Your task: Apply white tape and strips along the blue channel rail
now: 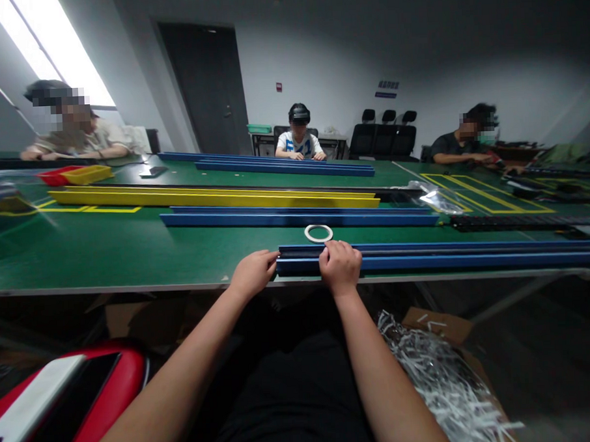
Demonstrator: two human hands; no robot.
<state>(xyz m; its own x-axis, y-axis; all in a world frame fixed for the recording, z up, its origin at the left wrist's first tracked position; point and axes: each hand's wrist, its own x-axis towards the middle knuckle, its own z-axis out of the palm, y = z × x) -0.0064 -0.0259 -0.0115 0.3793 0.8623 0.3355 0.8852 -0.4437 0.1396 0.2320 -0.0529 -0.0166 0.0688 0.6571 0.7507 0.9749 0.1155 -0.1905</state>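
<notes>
A long blue rail [448,256] lies along the near edge of the green table [105,249], running off to the right. My left hand [253,272] is curled at the rail's left end, fingers touching the end face. My right hand [340,266] is closed over the rail a little further right, fingers wrapped on its top. A small white tape ring [318,233] lies flat on the table just behind my right hand.
More blue rails [299,217] and a yellow rail [215,195] lie further back. Red and yellow bins [75,174] sit far left. Three other people sit at the table's far sides. A cardboard box of white shreds [428,365] stands on the floor at right.
</notes>
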